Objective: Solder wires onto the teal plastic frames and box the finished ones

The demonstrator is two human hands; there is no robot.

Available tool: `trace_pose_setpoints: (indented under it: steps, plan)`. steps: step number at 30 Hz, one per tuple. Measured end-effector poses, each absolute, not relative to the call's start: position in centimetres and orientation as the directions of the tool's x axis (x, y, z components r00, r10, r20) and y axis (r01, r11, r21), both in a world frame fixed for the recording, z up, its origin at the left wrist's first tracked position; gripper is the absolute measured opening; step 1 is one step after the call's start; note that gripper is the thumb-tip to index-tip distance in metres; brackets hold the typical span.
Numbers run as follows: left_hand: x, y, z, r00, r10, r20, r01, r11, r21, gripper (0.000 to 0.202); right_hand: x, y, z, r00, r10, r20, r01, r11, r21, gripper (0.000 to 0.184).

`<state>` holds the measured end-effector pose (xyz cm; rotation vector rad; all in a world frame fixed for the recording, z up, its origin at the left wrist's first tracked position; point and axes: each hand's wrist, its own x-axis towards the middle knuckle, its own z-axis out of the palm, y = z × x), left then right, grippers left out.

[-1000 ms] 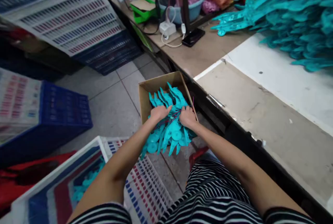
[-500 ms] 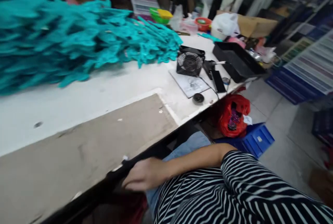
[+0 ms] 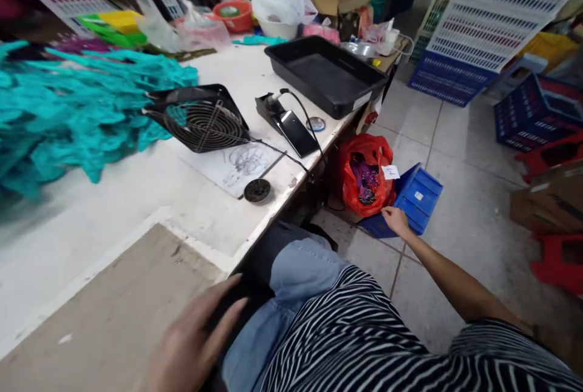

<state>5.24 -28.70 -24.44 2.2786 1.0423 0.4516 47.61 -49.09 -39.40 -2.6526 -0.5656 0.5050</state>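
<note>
My right hand (image 3: 395,221) reaches down beside the table, fingers curled together where a red plastic bag (image 3: 383,150) meets the rim of a blue plastic bin (image 3: 418,195). Whether it grips the bag or the bin, I cannot tell. Dark purple, beaded-looking pieces (image 3: 364,176) show in the bag's mouth, and a white paper tag (image 3: 390,172) hangs at its side. Close to the camera, my left hand (image 3: 189,331) hovers over the table's front edge, slightly blurred, thumb and fingers apart with nothing in them.
On the white table (image 3: 113,198) lie a teal fabric heap (image 3: 82,113), a black fan (image 3: 204,119), a scribbled paper (image 3: 241,167), a small round dish (image 3: 258,190), a phone (image 3: 298,133) and a black tray (image 3: 325,73). Plastic crates (image 3: 483,28) and red stools (image 3: 560,264) stand on the tiled floor.
The view has swung right. My right hand has gone from the table's front edge out to the red bag and blue bin. My left hand has come into view.
</note>
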Motion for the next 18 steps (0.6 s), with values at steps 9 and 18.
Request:
trace_pose_setpoints:
  steps: [9,18]
  plan:
    - [14.8,-31.3,-27.9,0.714,0.641,-0.281,0.582,-0.32,0.747,0.039,54.7,-37.7,-44.0,0.822,0.421,-0.382,0.22,-0.855,-0.469,0.037]
    - [17.8,-30.3,-29.5,0.652,0.623,-0.433,0.655,-0.174,0.735,0.043,60.6,-38.7,-42.8,0.845,0.401,-0.354,0.007,-0.671,-0.741,0.032]
